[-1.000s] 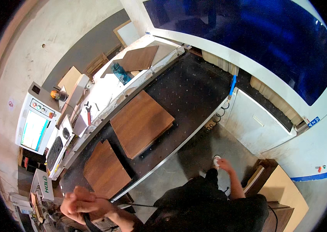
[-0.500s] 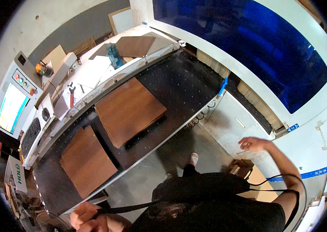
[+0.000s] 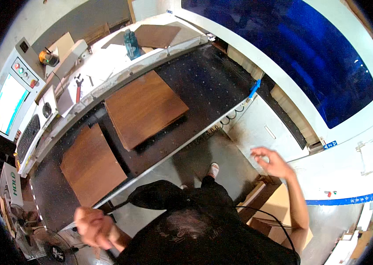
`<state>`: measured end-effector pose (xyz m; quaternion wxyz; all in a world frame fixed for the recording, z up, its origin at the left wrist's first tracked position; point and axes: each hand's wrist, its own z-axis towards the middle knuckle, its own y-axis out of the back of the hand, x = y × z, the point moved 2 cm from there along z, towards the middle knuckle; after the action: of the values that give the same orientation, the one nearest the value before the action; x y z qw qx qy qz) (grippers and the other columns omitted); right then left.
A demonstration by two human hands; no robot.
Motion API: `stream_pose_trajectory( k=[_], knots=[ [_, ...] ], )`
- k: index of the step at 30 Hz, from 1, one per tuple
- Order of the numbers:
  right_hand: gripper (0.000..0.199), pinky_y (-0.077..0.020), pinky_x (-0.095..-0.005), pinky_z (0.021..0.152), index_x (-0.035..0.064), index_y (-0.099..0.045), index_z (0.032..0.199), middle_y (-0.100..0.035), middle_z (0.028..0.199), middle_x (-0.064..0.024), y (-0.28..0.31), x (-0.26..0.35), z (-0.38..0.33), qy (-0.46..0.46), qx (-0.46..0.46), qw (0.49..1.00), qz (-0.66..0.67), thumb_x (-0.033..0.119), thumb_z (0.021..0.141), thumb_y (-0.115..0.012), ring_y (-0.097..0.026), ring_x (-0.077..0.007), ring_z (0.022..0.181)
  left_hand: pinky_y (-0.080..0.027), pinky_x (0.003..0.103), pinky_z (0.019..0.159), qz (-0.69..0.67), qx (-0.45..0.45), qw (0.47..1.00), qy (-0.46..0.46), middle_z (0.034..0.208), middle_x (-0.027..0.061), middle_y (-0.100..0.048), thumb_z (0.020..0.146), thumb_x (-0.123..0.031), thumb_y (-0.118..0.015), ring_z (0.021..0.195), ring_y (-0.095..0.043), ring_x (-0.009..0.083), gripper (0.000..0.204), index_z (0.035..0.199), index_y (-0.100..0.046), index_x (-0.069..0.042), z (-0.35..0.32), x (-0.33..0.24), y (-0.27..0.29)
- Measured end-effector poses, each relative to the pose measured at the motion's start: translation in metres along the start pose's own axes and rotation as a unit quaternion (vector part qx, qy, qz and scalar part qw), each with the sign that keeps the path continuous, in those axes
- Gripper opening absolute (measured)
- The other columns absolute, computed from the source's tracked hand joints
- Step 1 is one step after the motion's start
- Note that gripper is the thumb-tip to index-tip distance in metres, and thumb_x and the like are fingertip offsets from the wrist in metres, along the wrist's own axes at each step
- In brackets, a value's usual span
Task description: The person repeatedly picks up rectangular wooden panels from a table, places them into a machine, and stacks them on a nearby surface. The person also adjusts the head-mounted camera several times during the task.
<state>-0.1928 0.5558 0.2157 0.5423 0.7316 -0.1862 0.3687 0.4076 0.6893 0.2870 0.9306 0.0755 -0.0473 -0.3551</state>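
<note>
The left hand (image 3: 93, 227) is low on the left, its fingers curled in toward the palm; blur makes it hard to say how tightly. Its bare forearm (image 3: 122, 240) shows only briefly at the lower edge. The right hand (image 3: 274, 164), well apart from it, hangs in the air farther forward, fingers (image 3: 259, 153) loosely bent and pointing leftward, the wrist (image 3: 290, 175) slightly bent above a bare, nearly upright forearm (image 3: 299, 203)
</note>
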Motion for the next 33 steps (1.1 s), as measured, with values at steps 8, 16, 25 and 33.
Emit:
stream_pose_trajectory(
  k=[8,16,25,33],
  knots=[
    [0.022,-0.0519,-0.0297,0.084,0.0031,-0.068,0.118,-0.072,0.108,-0.0057,-0.171,-0.075,-0.096,-0.293,0.051,0.878,0.375,0.018,0.101,-0.068,-0.065,-0.0153,0.098,-0.046,0.044,0.056,0.157,0.444,0.809,0.351,0.069,0.0112,-0.06,0.087,-0.055,-0.07,0.058,-0.061,0.0358,0.05,0.089,-0.064,-0.005,-0.098,-0.048,0.004],
    [0.017,-0.0529,-0.0272,0.085,0.0016,-0.069,0.112,-0.073,0.105,-0.0036,-0.183,-0.018,-0.067,-0.116,0.237,0.917,0.301,0.015,0.103,-0.068,-0.065,-0.0093,0.097,-0.057,0.049,0.07,0.167,0.591,0.541,0.574,0.063,0.0172,-0.069,0.103,-0.047,-0.05,0.069,-0.073,0.0402,0.06,0.067,-0.077,-0.009,-0.127,-0.103,-0.054],
    [0.059,-0.0352,-0.0374,0.119,0.0084,-0.046,0.156,-0.044,0.162,-0.0101,-0.159,0.03,-0.077,0.096,0.251,0.905,0.33,0.046,0.111,-0.048,-0.044,-0.0254,0.145,-0.051,0.035,0.058,-0.069,0.488,0.477,0.728,0.058,0.0094,-0.068,0.11,-0.061,-0.027,0.054,-0.067,0.0239,0.088,0.058,-0.07,-0.005,-0.11,-0.072,-0.084],
    [0.084,-0.0316,-0.0442,0.121,0.0078,-0.025,0.164,-0.029,0.169,-0.0133,-0.14,0.04,-0.054,0.14,0.336,0.839,0.404,0.058,0.102,-0.053,-0.039,-0.0294,0.15,-0.046,0.033,0.065,-0.222,0.326,0.565,0.725,0.083,0.0158,-0.076,0.107,-0.057,-0.046,0.067,-0.067,0.019,0.071,0.087,-0.074,0.005,-0.074,-0.07,-0.151]
  ],
)
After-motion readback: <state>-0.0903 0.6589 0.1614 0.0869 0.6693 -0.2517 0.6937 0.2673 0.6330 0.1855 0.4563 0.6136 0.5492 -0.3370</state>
